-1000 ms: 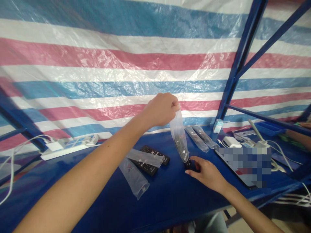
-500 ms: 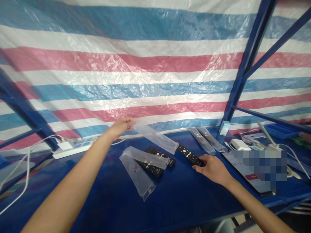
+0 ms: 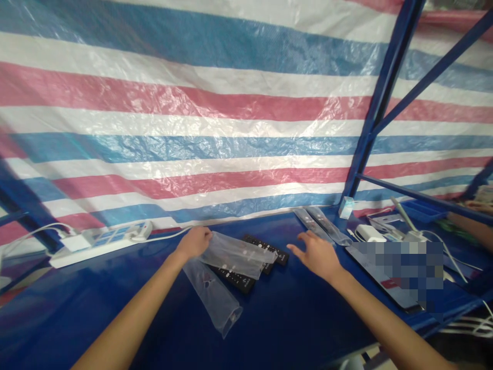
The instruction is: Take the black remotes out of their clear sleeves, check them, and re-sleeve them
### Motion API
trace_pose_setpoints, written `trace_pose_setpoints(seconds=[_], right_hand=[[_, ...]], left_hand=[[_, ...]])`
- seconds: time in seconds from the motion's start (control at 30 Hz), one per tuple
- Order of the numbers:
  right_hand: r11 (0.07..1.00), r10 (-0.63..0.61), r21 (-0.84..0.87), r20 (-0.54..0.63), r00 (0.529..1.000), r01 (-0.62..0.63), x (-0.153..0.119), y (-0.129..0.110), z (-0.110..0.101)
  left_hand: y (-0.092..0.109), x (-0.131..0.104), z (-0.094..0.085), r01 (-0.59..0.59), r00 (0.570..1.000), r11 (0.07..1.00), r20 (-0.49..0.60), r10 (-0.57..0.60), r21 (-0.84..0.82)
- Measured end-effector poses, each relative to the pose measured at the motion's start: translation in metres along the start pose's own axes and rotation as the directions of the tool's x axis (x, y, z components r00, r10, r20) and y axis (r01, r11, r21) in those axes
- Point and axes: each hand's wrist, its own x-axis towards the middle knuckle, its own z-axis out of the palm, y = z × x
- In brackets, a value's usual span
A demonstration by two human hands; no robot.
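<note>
My left hand (image 3: pixel 195 241) pinches one end of a clear plastic sleeve (image 3: pixel 234 255), which stretches right over a group of black remote controls (image 3: pixel 235 280). Under that sleeve, another empty-looking plastic sleeve (image 3: pixel 213 298) angles toward the front of the blue table (image 3: pixel 292 318). The ends of the remotes stick out past the sleeves, with the rightmost remote (image 3: pixel 283 257) nearest to my right hand (image 3: pixel 318 255). That hand holds nothing; its fingers are apart, a little above the table. Behind it lie two sleeved remotes (image 3: pixel 327 226), partly covered by my fingers.
A white power strip (image 3: pixel 100 244) with plugs and cables lies at the back left. On the right are a small box (image 3: pixel 346 207), a white adapter (image 3: pixel 370 233), a partly blurred tablet (image 3: pixel 379 272) and a blue tray (image 3: pixel 423 210). Another person's arm (image 3: pixel 475 223) shows far right.
My right hand has let go of a remote, now beside the others, and opened. My left hand has lowered with its sleeve, which now lies across the remotes. The view has shifted slightly.
</note>
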Motion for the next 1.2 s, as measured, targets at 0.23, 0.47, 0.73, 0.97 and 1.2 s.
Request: trace_pose_setpoints(seconds=[0.23,0.47,0.73,0.97,1.2], right_hand=[[0.947,0.249,-0.229,0.088,0.965,-0.224,0.02,0.038,0.001],[0.996,0.019,-0.084,0.196,0.981,-0.002,0.004,0.028,0.009],[0.912,-0.33,0.303,0.141,0.934,0.276,-0.05,0.039,-0.007],[0.885,-0.183,0.432,-0.02,0.983,0.174,-0.069,0.061,-0.01],[0.88,-0.153,0.449,-0.038,0.988,0.153,-0.077,0.072,-0.006]], left_hand=[[0.049,-0.015,-0.017,-0.055,0.982,0.906,-0.14,0.124,0.419],[0.125,-0.014,0.001,-0.29,0.95,0.919,-0.037,0.311,0.269],[0.183,0.022,0.046,-0.322,0.931,0.934,0.229,0.283,0.157],[0.196,0.065,0.079,-0.184,0.931,0.972,0.342,0.125,0.145],[0.195,0.07,0.089,-0.198,0.94,0.967,0.309,0.142,0.159]])
